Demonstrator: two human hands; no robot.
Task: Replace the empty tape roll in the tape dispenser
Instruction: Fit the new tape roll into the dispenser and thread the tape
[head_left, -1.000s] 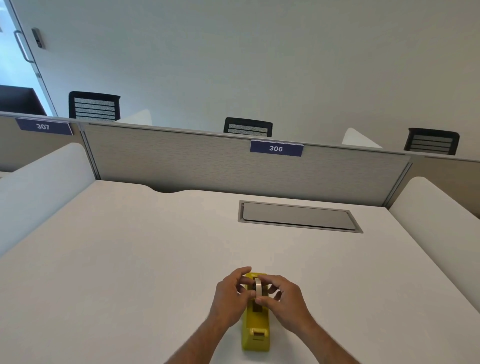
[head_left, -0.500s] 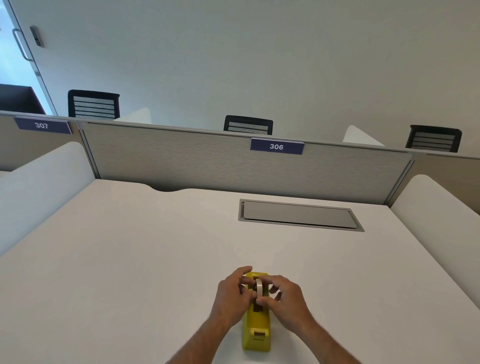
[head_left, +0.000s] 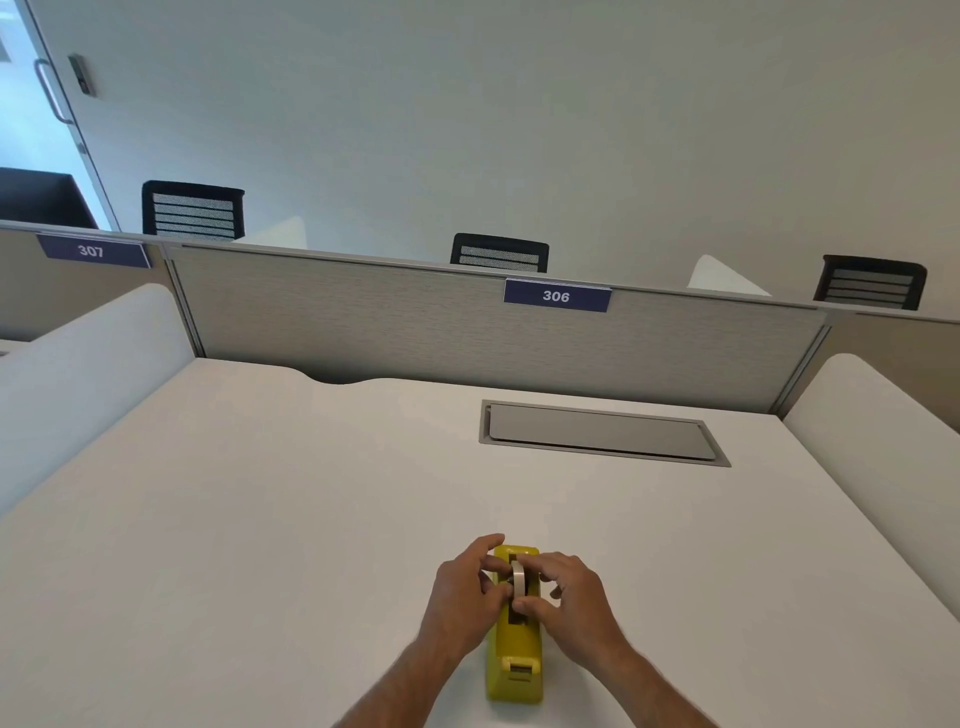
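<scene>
both your left hand (head_left: 464, 597) and right hand (head_left: 576, 603) pinch the tape roll (head_left: 518, 581) seated upright in the yellow dispenser (head_left: 514, 654), at 6 o'clock on the desk (head_left: 260, 519).

Desk (head_left: 260, 519): fills the near ground, bounded behind by the partition (head_left: 415, 322).
Tape dispenser (head_left: 515, 654): on the desk, near its front edge, lengthwise toward the partition.
Tape roll (head_left: 518, 581): upright in the dispenser's far half.
Left hand (head_left: 467, 592): left of the roll, touching it.
Right hand (head_left: 576, 597): right of the roll, touching it.
Cable hatch (head_left: 602, 434): set in the desk, behind the dispenser, to the right.
Side screens (head_left: 78, 374): left and right of the desk.
Chairs (head_left: 500, 253): behind the partition.
</scene>
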